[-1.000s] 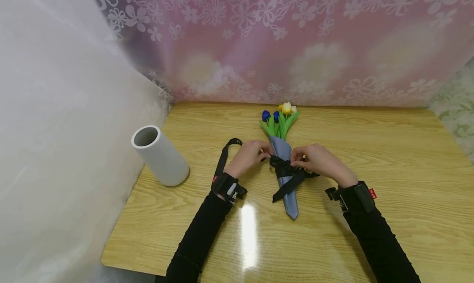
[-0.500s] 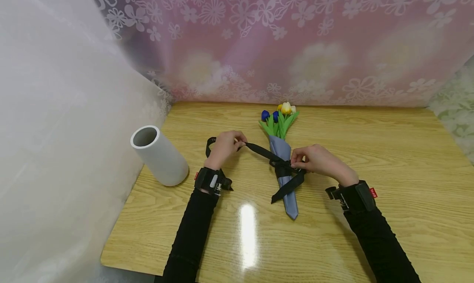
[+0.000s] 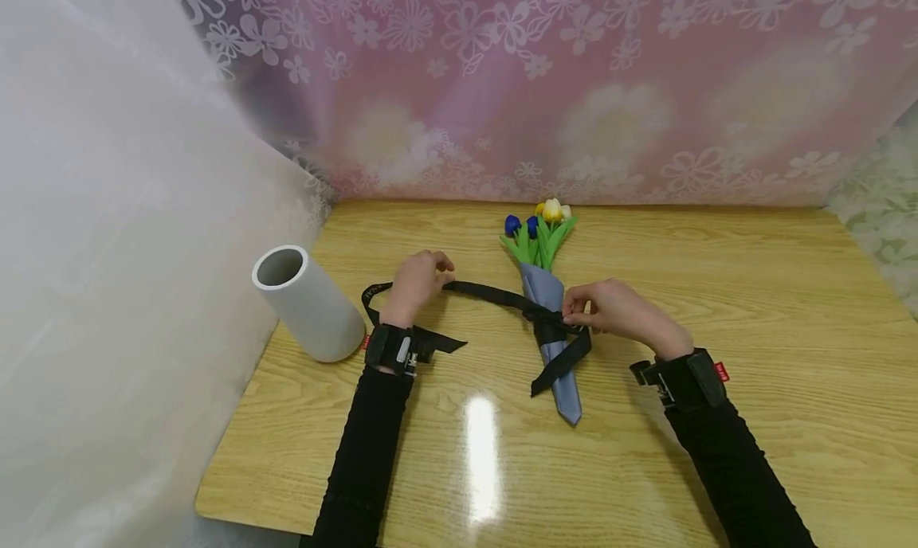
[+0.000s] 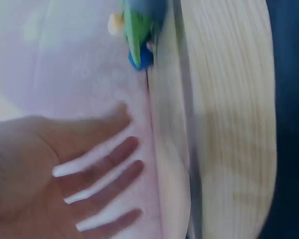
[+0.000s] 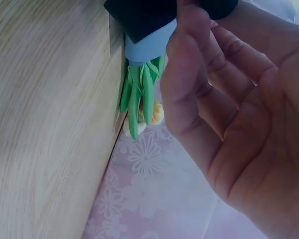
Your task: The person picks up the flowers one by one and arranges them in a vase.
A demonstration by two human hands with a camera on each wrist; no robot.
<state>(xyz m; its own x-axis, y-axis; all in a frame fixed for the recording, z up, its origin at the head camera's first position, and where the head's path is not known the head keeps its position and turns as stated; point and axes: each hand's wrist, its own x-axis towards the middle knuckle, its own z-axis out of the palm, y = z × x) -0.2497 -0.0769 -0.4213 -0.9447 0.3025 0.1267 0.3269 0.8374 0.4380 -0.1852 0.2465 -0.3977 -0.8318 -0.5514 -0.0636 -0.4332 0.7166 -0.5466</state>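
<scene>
A small bouquet of yellow, white and blue tulips (image 3: 552, 211) lies on the wooden table, its stems inside a blue-grey wrapper (image 3: 543, 287). Black ribbon (image 3: 495, 295) is tied around the wrapper, with one tail hanging over its lower part and a long tail stretching left. At the knot, my right hand (image 3: 618, 311) pinches the ribbon between thumb and finger. My left hand (image 3: 414, 283) is over the long tail; its fingers (image 4: 109, 179) look spread in the left wrist view, with nothing between them. Part of the ribbon is hidden beneath that hand.
Left of my left hand stands a white cylindrical vase (image 3: 315, 313), close to the ribbon's looped end. A pink floral curtain (image 3: 459, 94) hangs behind the table (image 3: 753, 293), and a white sheet (image 3: 129, 213) covers the left side.
My left hand has moved left from the knot, drawing the long ribbon tail out, and has now let go; the tail sags. My right hand stays at the knot.
</scene>
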